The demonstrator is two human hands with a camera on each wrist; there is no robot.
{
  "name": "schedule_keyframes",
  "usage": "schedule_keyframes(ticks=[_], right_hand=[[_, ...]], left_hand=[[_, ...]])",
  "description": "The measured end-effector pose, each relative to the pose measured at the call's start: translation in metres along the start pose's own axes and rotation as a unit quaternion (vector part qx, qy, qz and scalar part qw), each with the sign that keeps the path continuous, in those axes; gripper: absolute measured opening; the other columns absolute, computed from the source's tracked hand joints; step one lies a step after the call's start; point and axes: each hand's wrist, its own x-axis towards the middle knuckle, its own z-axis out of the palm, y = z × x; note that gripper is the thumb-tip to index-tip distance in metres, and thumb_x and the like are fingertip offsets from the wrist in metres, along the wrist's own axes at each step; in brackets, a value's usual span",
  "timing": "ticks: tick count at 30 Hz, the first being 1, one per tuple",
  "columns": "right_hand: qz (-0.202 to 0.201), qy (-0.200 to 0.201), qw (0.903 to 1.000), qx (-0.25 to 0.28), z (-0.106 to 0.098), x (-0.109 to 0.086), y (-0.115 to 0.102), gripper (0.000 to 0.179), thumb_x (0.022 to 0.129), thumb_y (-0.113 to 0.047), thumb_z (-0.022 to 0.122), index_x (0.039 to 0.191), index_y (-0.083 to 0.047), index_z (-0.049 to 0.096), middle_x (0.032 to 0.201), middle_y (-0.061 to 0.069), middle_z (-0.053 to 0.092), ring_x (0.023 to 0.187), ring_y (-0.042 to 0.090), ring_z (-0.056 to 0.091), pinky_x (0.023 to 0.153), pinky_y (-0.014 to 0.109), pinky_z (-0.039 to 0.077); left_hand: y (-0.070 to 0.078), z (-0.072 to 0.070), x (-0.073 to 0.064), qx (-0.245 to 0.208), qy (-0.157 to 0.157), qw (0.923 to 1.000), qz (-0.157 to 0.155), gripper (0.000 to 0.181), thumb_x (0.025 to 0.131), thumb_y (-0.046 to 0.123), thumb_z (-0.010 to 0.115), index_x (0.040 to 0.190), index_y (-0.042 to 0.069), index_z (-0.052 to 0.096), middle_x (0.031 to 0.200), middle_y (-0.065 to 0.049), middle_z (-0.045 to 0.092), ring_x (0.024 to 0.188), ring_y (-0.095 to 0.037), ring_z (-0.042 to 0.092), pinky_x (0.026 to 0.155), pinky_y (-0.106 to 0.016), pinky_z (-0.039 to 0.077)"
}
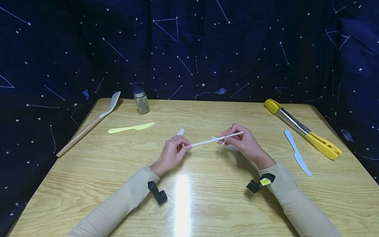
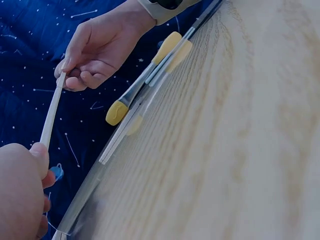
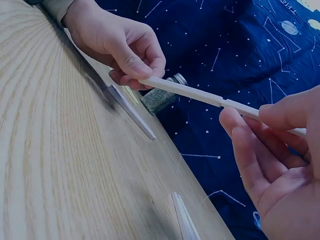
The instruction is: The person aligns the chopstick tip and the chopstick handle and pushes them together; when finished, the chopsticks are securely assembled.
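Between my two hands a slim white stick (image 1: 204, 142) is held up, slanting slightly upward to the right. My left hand (image 1: 173, 151) pinches its left end between thumb and fingers. Farther along, my right hand (image 1: 244, 141) pinches it near the other end, its tip jutting past the thumb. A small step shows partway along the stick (image 3: 185, 90) in the right wrist view, beside the right fingertips. More white sticks (image 1: 181, 132) lie on the table just beyond the left hand, partly hidden by it. Other white sticks (image 1: 232, 147) lie beneath the right hand.
Left on the wooden table (image 1: 142, 214) are a spatula (image 1: 88, 128), a yellow-green knife (image 1: 131, 128) and a jar of dried herbs (image 1: 142, 101). Yellow-ended tongs (image 1: 302, 128) and a light blue knife (image 1: 297, 153) lie right. A starry cloth (image 1: 207, 49) hangs behind.
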Motion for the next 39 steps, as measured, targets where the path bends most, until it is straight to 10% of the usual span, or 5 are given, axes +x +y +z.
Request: schedule_keyframes(ticks=[39], right_hand=[[0.007,-0.026,0.9996,-0.013,-0.0034,0.0000,0.0056,0.009,0.096,-0.005,0.056,0.091,0.002,0.053,0.090,0.001,0.073,0.084,0.012,0.068,0.073,0.023,0.053]], left_hand=[[0.0022,-0.0016,-0.0016,-0.079,-0.004,0.9968,0.010,0.004,0.080,0.003,0.074,0.083,0.001,0.073,0.071,-0.007,0.064,0.056,-0.011,0.042,0.050,-0.021,0.034]])
